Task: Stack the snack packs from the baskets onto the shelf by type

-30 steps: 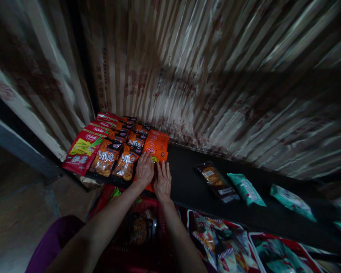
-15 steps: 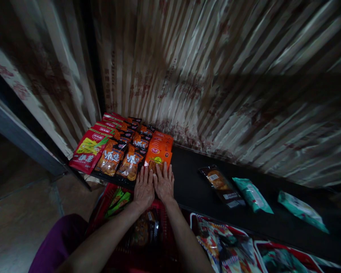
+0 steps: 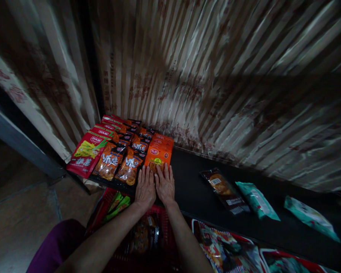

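My left hand (image 3: 145, 186) and my right hand (image 3: 165, 185) lie side by side, fingers stretched out, at the front end of an overlapping row of orange snack packets (image 3: 158, 153). The fingertips rest on the front packet and cover its lower part. Left of my left hand are two rows of black-and-orange snack packets (image 3: 109, 161). Beyond them, at the shelf's left end, red snack bags (image 3: 88, 149) with a yellow and green picture overlap one another. Both hands are open and grasp nothing.
On the black shelf (image 3: 187, 178) to the right lie a dark brown packet (image 3: 224, 189) and two teal packets (image 3: 258, 201). Below its front edge stand a red basket (image 3: 166, 242) and white-rimmed crates (image 3: 193, 227) of snacks. Pleated printed sheeting (image 3: 165, 83) hangs behind.
The view has shifted slightly, so the packets on the right appear farther right and lower. My hands keep nearly the same place on the orange packets.
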`<control>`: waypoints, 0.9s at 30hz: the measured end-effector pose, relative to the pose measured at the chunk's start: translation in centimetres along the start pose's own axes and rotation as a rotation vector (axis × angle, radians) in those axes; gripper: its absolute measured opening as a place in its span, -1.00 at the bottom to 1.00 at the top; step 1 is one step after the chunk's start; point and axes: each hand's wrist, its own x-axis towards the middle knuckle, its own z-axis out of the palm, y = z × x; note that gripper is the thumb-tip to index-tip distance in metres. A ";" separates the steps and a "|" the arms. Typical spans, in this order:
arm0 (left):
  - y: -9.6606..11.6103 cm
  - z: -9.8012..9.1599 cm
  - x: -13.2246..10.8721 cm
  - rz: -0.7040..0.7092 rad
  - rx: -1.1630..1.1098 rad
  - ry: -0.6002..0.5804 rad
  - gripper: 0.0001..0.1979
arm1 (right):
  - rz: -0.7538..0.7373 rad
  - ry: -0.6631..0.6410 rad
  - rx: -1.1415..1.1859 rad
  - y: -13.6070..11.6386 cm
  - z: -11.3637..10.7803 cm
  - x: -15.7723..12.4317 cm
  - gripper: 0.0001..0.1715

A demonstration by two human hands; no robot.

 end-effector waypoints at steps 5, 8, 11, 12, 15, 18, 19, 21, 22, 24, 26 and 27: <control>-0.1 -0.1 1.1 -0.006 -0.018 0.035 -0.59 | -0.028 0.025 0.083 0.7 0.5 0.1 -0.49; 0.1 0.0 2.3 -0.059 -0.048 0.039 -0.60 | -0.010 0.016 0.142 1.0 0.8 0.2 -0.45; 0.1 0.4 3.5 -0.100 -0.064 0.011 -0.53 | 0.050 0.016 0.205 1.4 1.2 0.3 -0.40; 0.1 0.6 3.8 -0.109 -0.069 0.003 -0.51 | 0.072 0.016 0.228 1.4 1.4 0.3 -0.40; 0.0 1.0 4.3 -0.123 -0.088 -0.005 -0.51 | 0.117 0.026 0.304 1.5 1.6 0.4 -0.43; -0.1 1.2 4.3 -0.126 -0.109 0.005 -0.51 | 0.148 0.051 0.363 1.4 1.6 0.5 -0.45; -0.1 1.2 4.2 -0.132 -0.116 0.010 -0.51 | 0.161 0.054 0.374 1.3 1.5 0.6 -0.45; -0.2 1.2 4.2 -0.147 -0.132 0.013 -0.51 | 0.189 0.047 0.384 1.2 1.5 0.8 -0.43; -0.2 1.2 4.2 -0.152 -0.141 0.010 -0.50 | 0.199 0.040 0.382 1.2 1.5 1.0 -0.42; -0.2 1.1 4.2 -0.153 -0.156 0.001 -0.50 | 0.203 0.028 0.366 1.2 1.5 1.2 -0.41; -0.2 1.0 4.3 -0.153 -0.156 -0.001 -0.50 | 0.203 0.022 0.349 1.2 1.4 1.4 -0.39; -0.2 1.1 4.4 -0.155 -0.151 0.001 -0.50 | 0.208 0.016 0.349 1.2 1.4 1.4 -0.38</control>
